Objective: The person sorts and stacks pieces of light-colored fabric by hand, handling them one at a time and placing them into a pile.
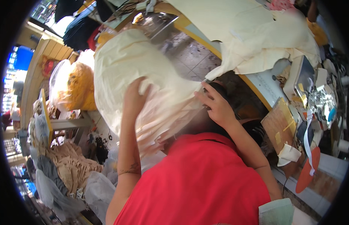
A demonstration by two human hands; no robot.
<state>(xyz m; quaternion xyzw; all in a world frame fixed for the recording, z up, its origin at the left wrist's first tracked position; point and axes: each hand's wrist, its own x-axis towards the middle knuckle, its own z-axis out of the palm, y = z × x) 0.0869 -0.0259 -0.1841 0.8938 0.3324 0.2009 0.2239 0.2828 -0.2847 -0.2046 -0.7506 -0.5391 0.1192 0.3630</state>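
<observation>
Under L hand (pixel 134 96), spread | cream cloth (pixel 125 60) | edge nr R hand (pixel 219 108), can't tell if pinching

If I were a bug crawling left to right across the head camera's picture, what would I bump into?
A blue thing → a clear bag of orange stuff → the left hand → the right hand → a brown board → a flat orange-red piece.

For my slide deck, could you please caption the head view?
Left hand against a bundle of cream cloth, right hand at its edge.
</observation>
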